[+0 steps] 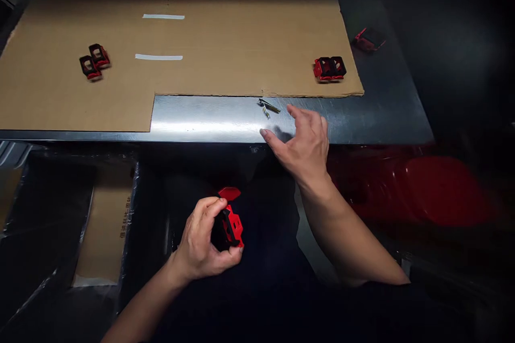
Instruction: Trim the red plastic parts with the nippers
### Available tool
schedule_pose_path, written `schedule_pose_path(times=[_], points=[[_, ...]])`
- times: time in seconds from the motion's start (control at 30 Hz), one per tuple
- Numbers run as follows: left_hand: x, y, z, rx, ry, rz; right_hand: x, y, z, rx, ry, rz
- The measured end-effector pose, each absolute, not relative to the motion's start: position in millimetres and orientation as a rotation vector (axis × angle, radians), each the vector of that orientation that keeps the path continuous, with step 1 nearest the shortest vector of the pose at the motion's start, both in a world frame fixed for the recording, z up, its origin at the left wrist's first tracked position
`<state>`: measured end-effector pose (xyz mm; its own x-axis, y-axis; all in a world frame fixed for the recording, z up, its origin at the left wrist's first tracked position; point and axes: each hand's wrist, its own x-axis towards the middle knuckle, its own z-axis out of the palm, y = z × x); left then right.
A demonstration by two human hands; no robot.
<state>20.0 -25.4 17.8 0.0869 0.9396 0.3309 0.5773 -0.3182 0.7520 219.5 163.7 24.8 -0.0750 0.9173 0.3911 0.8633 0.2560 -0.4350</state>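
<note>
In the head view, a red-and-black plastic bracket (230, 228) is gripped, curled round, by the left hand (201, 241) below the steel table (201, 120); the spread right hand (301, 142) is held over its edge, nearer the small metal fittings (267, 108), which lie ahead and leftward.

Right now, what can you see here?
Cardboard sheet: one, tan, on the table.
Steel table: one, silver, under the cardboard.
Tape strips: two, white, on the cardboard.
Paired parts: two, black and red, left on the cardboard.
Matching parts: two, black and red, right on the cardboard.
Dark red part: one, on the steel, far right.
Metal pieces: two, silver, on the steel.
Held part: one, black and red, in the left hand.
Left hand: one, gripping that part.
Right hand: one, open, over the table edge.
</note>
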Motion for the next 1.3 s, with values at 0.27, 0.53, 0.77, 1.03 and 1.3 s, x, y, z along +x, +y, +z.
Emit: schedule_pose_path(times=[0.27,0.53,0.77,1.03,1.3], points=[[20.6,-27.6,20.0,1.814,1.492,1.112,212.2,206.1,-0.5,-1.803,-1.898,0.140],[20.5,-27.6,19.7,1.800,1.421,1.091,228.6,220.6,1.3,-1.763,-1.904,0.167],[19.3,-27.7,20.6,1.797,1.366,1.134,240.8,174.5,16.0,-1.498,-1.733,0.511],[18.2,-23.6,15.6,1.803,1.286,1.167,253.4,48.5,29.8,-0.894,-1.926,1.062],[22.8,-18.3,14.4,1.837,1.219,1.116,245.6,38.3,38.6,-0.559,-2.010,0.875]])
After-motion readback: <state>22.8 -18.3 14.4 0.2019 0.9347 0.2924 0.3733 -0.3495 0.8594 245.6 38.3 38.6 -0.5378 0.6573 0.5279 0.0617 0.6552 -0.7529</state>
